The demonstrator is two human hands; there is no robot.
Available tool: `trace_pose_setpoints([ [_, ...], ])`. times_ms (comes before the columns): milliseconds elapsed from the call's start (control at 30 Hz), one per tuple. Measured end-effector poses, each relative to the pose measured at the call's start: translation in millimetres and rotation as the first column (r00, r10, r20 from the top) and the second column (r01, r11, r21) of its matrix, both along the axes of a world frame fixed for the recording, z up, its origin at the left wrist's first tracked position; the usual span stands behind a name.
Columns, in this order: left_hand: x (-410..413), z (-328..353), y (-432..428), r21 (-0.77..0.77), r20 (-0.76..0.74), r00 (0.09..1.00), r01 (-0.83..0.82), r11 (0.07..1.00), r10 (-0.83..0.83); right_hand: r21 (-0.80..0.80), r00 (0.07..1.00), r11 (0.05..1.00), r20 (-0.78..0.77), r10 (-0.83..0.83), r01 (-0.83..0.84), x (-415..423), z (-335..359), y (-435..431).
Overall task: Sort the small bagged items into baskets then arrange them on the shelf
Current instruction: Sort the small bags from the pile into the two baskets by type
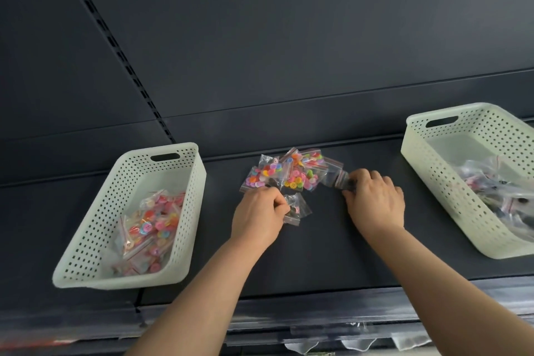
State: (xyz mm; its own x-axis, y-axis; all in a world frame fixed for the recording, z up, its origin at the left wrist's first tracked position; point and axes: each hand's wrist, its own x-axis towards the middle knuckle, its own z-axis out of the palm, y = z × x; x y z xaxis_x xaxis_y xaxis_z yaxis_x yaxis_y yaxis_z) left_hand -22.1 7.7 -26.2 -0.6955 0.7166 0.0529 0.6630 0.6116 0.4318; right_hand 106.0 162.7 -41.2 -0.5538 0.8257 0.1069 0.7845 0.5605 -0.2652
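Between the left basket [185,211] and right basket [433,182], on the shelf [318,254], sits the pile of little bags [291,172] of bright buttons. Lift one bag at a time and look inside first (bright ones seem to go left). Left hand [260,215] curls its grip round a dark-bits bag [296,208]; right hand [375,202] pinches a second bag [342,179] at the pile's edge. Both arms reach forward.

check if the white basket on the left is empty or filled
Partly filled: the white perforated plastic basket holds a heap of clear bags of colourful buttons, lying well below its rim.
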Motion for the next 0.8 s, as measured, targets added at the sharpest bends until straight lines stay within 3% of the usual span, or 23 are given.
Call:
trace_pose_setpoints([
  [100,3,-2,0,0.013,-0.05,0.998,-0.029,1.0,0.029,-0.009,0.997,0.997,-0.016,0.077,-0.077,8,5,-3],
  [333,7,-1,8,-0.118,-0.045,0.998,-0.05,0.992,0.045,-0.07,0.969,0.974,-0.136,0.207,-0.218,19,6,-19],
  [467,8,-1,11,-0.118,-0.119,0.992,-0.054,0.992,0.04,-0.019,0.973,0.977,-0.097,0.208,-0.21,25,4,-18],
  [667,15,4,16,-0.163,0.027,0.999,-0.04,0.986,0.045,0.032,0.977,0.985,-0.126,0.173,-0.17,34,7,-22],
  [800,24,22,26,0.021,0.162,0.986,-0.046,0.999,0.042,0.102,0.961,0.986,-0.229,0.153,-0.132,37,18,-17],
])
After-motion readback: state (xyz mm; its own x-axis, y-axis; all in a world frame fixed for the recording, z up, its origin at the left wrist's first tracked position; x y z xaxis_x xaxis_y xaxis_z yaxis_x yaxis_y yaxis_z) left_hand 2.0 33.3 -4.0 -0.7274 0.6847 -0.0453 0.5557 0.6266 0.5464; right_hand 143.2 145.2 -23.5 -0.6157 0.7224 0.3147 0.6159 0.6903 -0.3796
